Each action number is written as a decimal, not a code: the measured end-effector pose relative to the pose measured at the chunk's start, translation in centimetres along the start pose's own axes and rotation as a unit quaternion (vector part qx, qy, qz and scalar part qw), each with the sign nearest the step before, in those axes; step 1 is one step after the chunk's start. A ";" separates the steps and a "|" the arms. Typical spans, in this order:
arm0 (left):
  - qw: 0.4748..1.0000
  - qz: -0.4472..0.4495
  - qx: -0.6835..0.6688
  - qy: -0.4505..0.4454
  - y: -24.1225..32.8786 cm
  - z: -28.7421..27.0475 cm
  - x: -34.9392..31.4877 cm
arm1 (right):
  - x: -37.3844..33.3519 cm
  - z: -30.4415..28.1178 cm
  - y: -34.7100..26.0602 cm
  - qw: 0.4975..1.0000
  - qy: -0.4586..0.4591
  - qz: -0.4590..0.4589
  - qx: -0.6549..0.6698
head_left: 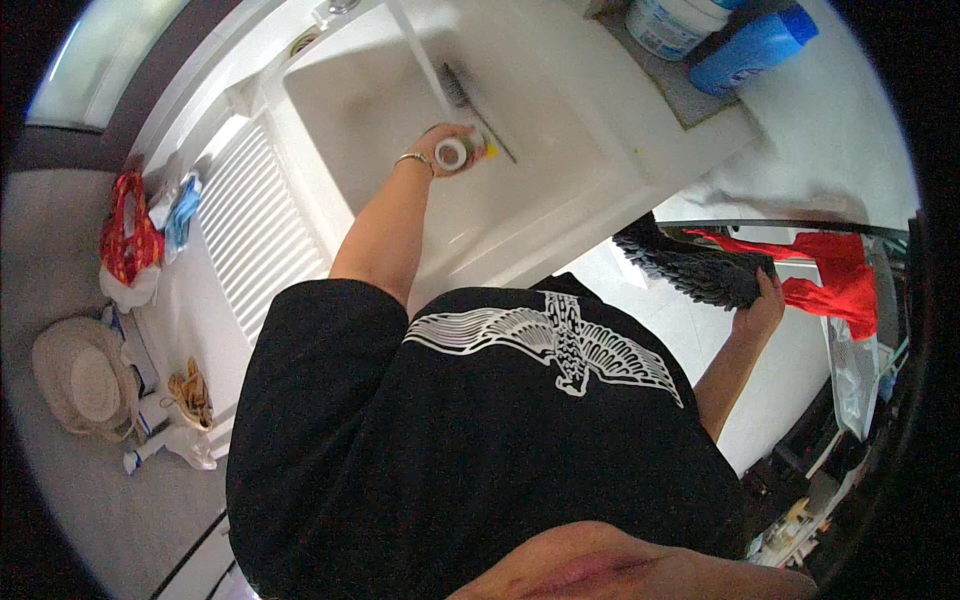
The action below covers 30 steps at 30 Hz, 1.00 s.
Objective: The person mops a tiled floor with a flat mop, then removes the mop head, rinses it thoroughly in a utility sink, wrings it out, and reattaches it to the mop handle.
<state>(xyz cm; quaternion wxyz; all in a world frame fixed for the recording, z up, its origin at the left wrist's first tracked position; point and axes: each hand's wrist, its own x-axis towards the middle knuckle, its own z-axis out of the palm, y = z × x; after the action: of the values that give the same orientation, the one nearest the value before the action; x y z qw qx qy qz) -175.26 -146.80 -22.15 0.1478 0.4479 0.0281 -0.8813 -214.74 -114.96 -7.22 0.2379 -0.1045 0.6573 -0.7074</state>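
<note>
My left hand (440, 142), with a bracelet at the wrist, is over the basin of a white sink (350, 110). Its fingers are closed round a small container with a round white end (451, 153) and a bit of yellow at its side. Just beyond that hand, a dark brush with a long thin handle (490, 122) lies in the basin. Off to the right, outside the sink, my right hand (762, 308) grips the end of a black, ruffled, feather-like thing (700, 268). What exactly this black thing is, I cannot tell.
A ribbed washboard slope (255, 220) adjoins the basin on the left. Past it are a red patterned bag (130, 230) and a straw hat (85, 375). A blue bottle (750, 55) and a white tub (670, 25) stand at upper right. Red cloth (835, 275) hangs at right.
</note>
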 end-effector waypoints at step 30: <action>0.712 0.621 0.311 0.102 10.9 18.4 1.6 | 0.6 -0.8 1.0 1.000 0.011 0.000 0.014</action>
<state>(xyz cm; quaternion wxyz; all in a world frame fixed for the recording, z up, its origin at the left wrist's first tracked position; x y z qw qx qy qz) -187.39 -160.97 -11.51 0.5104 0.4724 -0.5172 -0.4988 -215.42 -114.50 -8.37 0.2324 -0.0930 0.6499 -0.7176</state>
